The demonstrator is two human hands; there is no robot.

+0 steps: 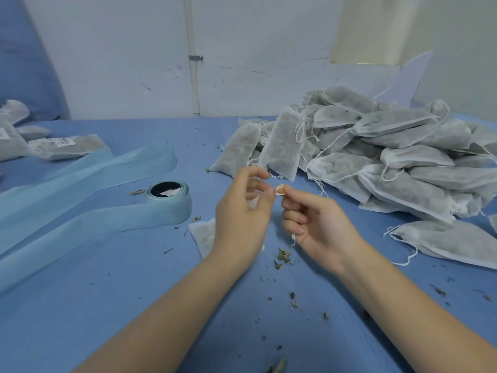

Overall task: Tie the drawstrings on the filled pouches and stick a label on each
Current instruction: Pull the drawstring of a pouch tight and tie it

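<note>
Tying: a white drawstring (280, 189) is pinched at centre frame between both hands, above the blue table (139, 300).
Left hand (243, 216): fingers are curled, thumb and forefinger gripping the string's loop.
Right hand (317, 223): fingers are curled round the string, a loose end being seen below the little finger.
Pouch in work (203, 236): a white mesh corner is seen on the table beneath the left hand; most of it is hidden.
Pile of filled pouches (390, 157): heaped at 2 o'clock, drawstrings trailing.
Labelled pouches (67, 146): laid at 10 o'clock, a white label visible on one.
Label roll (169, 204): stood at 9 o'clock, pale blue backing strip run out leftward.
Herb crumbs (282, 257): scattered at 6 o'clock.
</note>
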